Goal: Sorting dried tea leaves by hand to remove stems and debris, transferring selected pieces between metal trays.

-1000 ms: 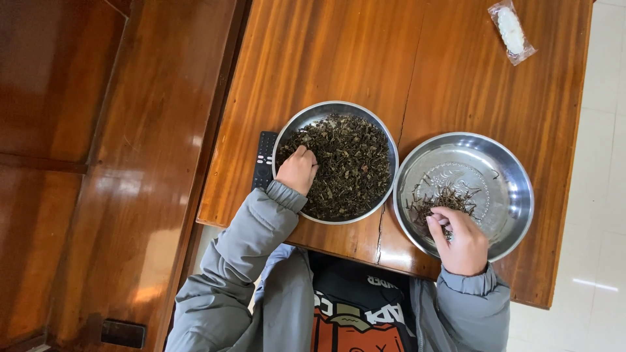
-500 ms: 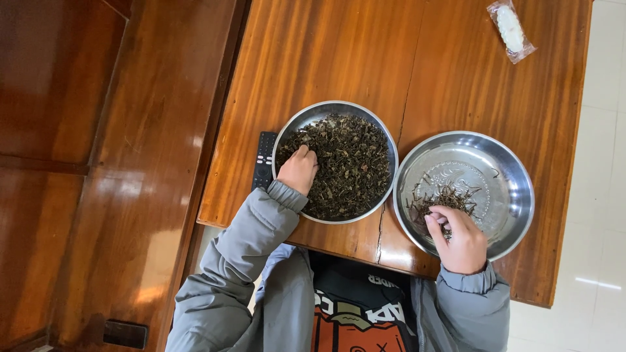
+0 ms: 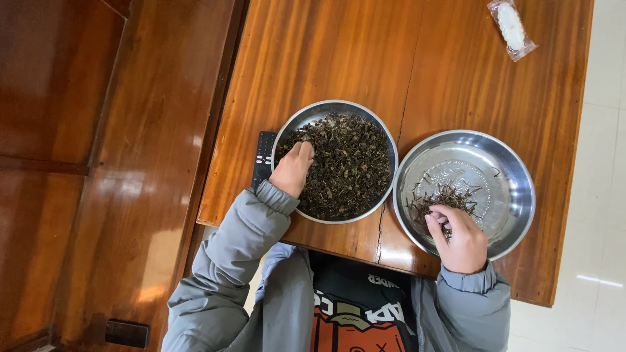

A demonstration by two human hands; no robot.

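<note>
A steel bowl (image 3: 312, 116) heaped with dark dried leaves (image 3: 345, 166) sits on the wooden table (image 3: 326, 52). My left hand (image 3: 292, 171) rests at the bowl's left side, fingers curled down into the leaves with the fingertips hidden. To the right stands a second steel bowl (image 3: 505, 169) holding a small pile of thin dark stems (image 3: 443, 195). My right hand (image 3: 460, 238) is over its near edge, fingers pinched together at the stems.
A black remote control (image 3: 263, 156) lies against the left bowl, near the table's left edge. A small clear packet with something white inside (image 3: 512, 27) lies at the far right. Wooden floor is on the left, pale tiles on the right.
</note>
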